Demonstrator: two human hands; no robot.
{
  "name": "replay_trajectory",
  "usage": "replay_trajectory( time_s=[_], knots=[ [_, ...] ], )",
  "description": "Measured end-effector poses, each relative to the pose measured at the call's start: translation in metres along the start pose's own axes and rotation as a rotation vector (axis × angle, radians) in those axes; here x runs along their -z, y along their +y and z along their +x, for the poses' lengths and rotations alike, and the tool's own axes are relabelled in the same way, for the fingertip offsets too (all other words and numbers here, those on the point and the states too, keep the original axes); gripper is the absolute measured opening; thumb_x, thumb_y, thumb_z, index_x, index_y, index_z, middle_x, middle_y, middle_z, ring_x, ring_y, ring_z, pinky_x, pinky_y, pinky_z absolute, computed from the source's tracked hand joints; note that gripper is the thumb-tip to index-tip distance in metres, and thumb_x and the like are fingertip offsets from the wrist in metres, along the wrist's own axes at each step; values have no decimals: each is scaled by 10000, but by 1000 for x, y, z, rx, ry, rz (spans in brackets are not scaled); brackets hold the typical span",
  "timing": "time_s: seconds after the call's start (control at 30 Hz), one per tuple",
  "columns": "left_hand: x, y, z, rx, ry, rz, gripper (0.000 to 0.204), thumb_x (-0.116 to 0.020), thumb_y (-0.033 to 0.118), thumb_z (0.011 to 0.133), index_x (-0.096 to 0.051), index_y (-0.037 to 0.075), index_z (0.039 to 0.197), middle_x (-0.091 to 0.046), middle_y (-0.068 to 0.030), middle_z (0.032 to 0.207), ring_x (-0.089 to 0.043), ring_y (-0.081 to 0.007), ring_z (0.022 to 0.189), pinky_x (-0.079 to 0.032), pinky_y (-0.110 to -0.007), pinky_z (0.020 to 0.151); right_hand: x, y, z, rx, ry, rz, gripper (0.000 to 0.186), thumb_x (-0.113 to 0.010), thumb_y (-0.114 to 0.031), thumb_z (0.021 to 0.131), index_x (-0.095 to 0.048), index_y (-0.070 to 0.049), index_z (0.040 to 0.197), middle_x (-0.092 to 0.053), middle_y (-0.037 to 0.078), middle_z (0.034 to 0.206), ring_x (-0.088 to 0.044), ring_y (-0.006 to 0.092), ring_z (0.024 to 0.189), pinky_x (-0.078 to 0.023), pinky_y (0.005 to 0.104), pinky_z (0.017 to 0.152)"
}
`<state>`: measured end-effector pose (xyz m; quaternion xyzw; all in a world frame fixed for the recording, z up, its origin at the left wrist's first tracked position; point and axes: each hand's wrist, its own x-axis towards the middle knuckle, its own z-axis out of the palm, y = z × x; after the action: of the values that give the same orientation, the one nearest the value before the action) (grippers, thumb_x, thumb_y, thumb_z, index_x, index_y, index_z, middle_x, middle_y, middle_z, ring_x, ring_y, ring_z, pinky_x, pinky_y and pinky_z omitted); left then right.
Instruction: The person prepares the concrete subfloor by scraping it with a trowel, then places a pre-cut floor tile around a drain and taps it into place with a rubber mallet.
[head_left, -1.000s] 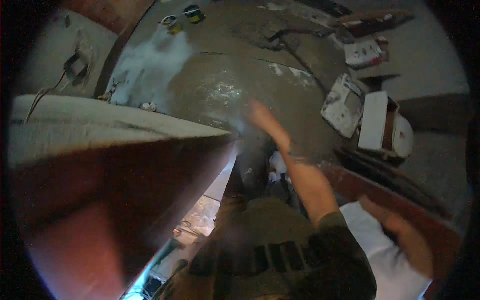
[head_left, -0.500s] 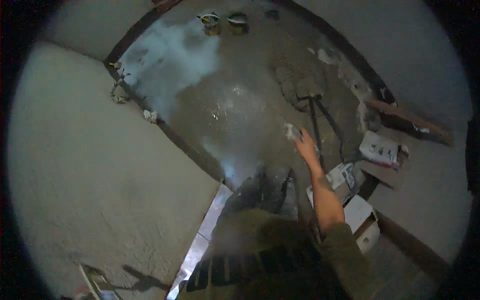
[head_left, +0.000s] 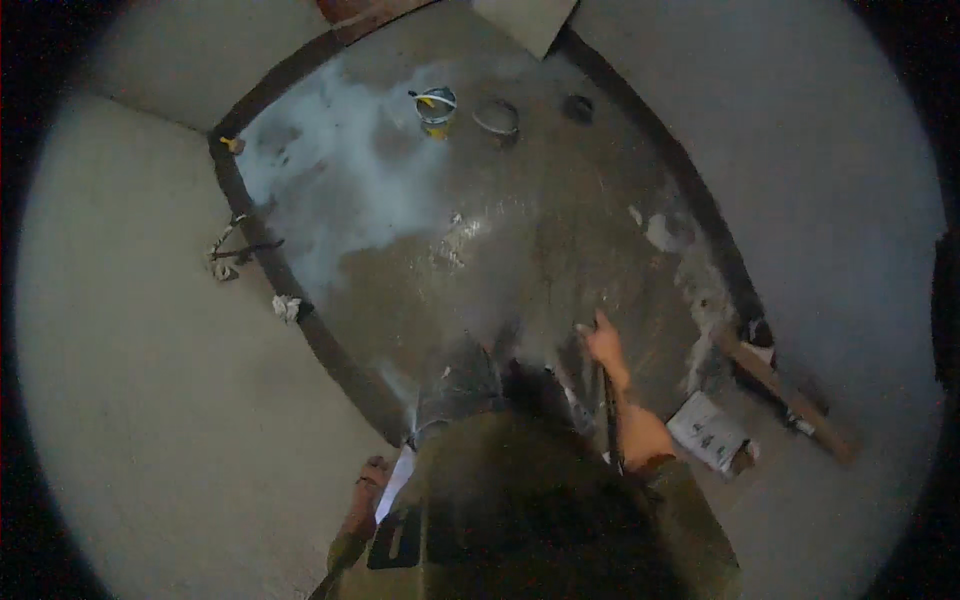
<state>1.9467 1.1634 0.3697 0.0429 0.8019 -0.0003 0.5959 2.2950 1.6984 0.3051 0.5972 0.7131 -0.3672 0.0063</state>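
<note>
My right hand (head_left: pixel 603 346) is out in front of me above the wet-looking grey floor (head_left: pixel 520 250). One finger points forward and the thumb stands apart from it; I see nothing between them. A thin dark stick (head_left: pixel 612 425) runs beneath that wrist, and I cannot make out whether the hand touches it. Low on the left, my left hand (head_left: pixel 371 474) is beside the plastered wall (head_left: pixel 200 380) and a narrow white strip (head_left: pixel 396 485). Its fingers are too dim and small to read.
Ahead stand a bucket with a pale rim (head_left: pixel 436 107), a second bucket (head_left: pixel 497 117) and a small dark round thing (head_left: pixel 578 108). A printed white bag (head_left: pixel 710 432) lies at right near a wooden plank (head_left: pixel 785 395). Along the left wall are a crumpled white lump (head_left: pixel 287 307) and a rope-like tangle (head_left: pixel 222 262).
My right hand has come back toward me, and the pale thing in it no longer shows. My left hand has appeared. The view has shifted; the long-handled tool on the floor is gone from its spot.
</note>
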Motion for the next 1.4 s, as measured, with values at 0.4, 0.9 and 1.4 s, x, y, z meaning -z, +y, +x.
replay_trajectory(
  time_s=[0.4,0.9,1.4],
  knots=[
    [253,495,196,-431,442,-144,716,-558,542,865,-437,45,1367,-522,-183,1321,-496,-316,1226,-394,-394,1022,106,-289,467,196,-220,-1,682,-637,-449,830,-452,-60,1358,-546,252,1259,-540,408,1138,-425,453,970],
    [150,1016,531,-328,260,-605,436,-535,313,892,-553,81,1260,-554,-149,1279,-494,-301,1208,-358,-399,1046,-145,-238,886,501,-680,-276,485,-557,-130,835,-514,-95,1317,-587,141,1251,-611,293,1052,-481,377,916],
    [66,1100,704,-130,246,-531,335,-527,206,886,-612,106,1194,-598,-145,1208,-519,-307,1160,-351,-409,1039,-250,-131,991,783,-856,-917,430,-556,-167,827,-570,-95,1251,-585,157,1246,-572,318,1112,-453,399,958]
  ],
)
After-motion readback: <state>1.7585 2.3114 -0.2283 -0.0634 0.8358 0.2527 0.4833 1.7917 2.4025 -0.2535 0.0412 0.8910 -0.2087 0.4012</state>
